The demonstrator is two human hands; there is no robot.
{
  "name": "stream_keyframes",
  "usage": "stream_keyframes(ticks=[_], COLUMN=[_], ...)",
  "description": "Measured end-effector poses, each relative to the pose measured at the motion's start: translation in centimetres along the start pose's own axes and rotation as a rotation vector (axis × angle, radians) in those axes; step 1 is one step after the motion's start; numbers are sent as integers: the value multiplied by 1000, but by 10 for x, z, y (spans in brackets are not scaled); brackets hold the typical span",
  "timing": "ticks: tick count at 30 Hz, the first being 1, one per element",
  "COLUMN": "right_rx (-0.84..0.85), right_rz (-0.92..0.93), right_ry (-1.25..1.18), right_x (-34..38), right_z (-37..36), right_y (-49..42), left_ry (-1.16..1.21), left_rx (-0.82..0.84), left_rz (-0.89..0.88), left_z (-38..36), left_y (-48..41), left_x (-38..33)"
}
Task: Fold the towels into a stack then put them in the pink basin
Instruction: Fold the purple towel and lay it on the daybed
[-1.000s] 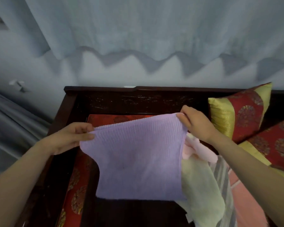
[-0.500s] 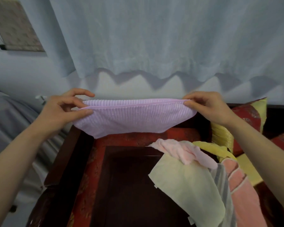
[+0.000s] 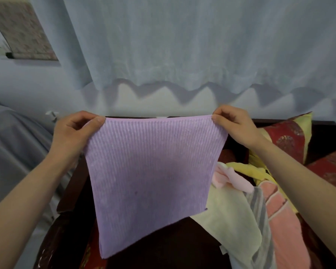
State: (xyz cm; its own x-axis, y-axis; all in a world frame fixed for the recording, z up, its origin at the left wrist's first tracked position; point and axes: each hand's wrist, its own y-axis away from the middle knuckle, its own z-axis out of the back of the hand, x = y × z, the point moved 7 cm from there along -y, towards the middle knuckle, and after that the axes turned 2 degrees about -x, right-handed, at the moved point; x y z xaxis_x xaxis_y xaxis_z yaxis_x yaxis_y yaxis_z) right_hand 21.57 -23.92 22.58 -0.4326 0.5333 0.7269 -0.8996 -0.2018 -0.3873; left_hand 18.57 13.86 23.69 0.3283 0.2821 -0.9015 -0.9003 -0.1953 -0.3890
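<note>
Purple ribbed towel (image 3: 149, 181) hangs open and flat in the air above the dark wooden bench (image 3: 76, 191), its top edge stretched level in front of the bench's back rail and its lower edge dropping toward the bench's near side. The left hand (image 3: 74, 133) pinches the top left corner, thumb in front and the other fingers curled behind the cloth. The right hand (image 3: 235, 127) pinches the top right corner with its fingers curled over the edge.

On the right part of the bench lies a loose heap of unfolded towels: a cream towel (image 3: 227, 226) nearest the bench's middle, a pale pink towel (image 3: 233, 177) and a yellow towel (image 3: 250, 169) toward its back, then a grey striped towel (image 3: 260, 220) and a salmon towel (image 3: 283, 226) further right. A red and yellow cushion (image 3: 287, 138) leans at the bench's right end. Behind the bench hangs a pale blue curtain (image 3: 182, 45), and left of the bench sits something draped in grey cloth (image 3: 17, 142).
</note>
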Motion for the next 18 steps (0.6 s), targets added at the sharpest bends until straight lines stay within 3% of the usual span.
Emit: stream_keyframes(ticks=[3, 7, 11, 13, 16, 18], right_rx=[-27, -121, -115, -86, 46, 178], right_rz=[1, 52, 92, 103, 150, 174], right_ry=[45, 52, 151, 223, 292, 300], right_x=[1, 10, 9, 6, 7, 6], right_z=[1, 13, 16, 15, 4, -12], right_y=[1, 2, 10, 13, 26, 50], left_ry=[0, -297, -255, -212, -284, -449], left_rx=[-21, 54, 143, 289, 647, 798], left_rz=[-47, -283, -276, -135, 100, 32], left_z=[3, 3, -1, -6, -18, -25], left_y=[0, 2, 9, 9, 31, 62], left_x=[-11, -31, -25, -4, 30, 40])
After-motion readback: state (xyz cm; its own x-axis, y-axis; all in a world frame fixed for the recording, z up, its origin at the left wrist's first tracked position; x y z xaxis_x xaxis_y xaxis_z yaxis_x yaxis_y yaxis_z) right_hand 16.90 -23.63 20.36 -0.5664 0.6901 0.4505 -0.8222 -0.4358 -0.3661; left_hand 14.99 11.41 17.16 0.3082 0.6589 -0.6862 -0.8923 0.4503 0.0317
